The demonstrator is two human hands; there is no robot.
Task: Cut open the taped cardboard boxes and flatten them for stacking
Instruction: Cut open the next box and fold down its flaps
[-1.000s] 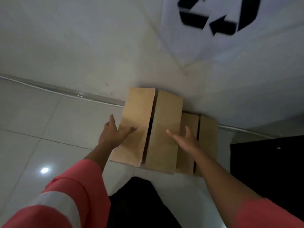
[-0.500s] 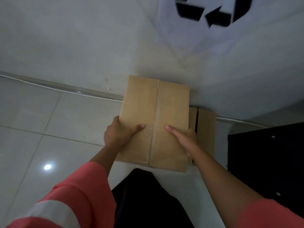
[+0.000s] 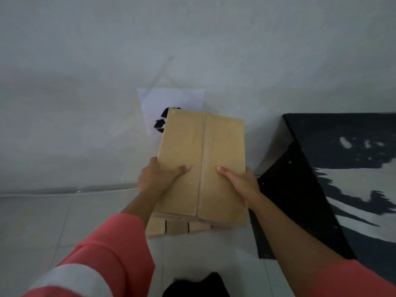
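The left hand (image 3: 155, 180) and the right hand (image 3: 243, 185) grip a closed box (image 3: 201, 146) by its two long sides, lifted clear of the floor (image 3: 42, 221). The left thumb (image 3: 182, 169) and the right thumb (image 3: 225, 172) lie flat on the top face and point toward each other, with the seam (image 3: 202, 159) running between them. The other fingers are hidden behind the box sides, so I cannot tell whether they are spread. Just below the fingers, other cardboard (image 3: 177, 227) lies on the tiles. Beyond the thumbs a white sheet (image 3: 171, 99) with black arrows hangs on the wall, partly behind the box. Right of the right hand's fingers stands a black table (image 3: 321, 146).
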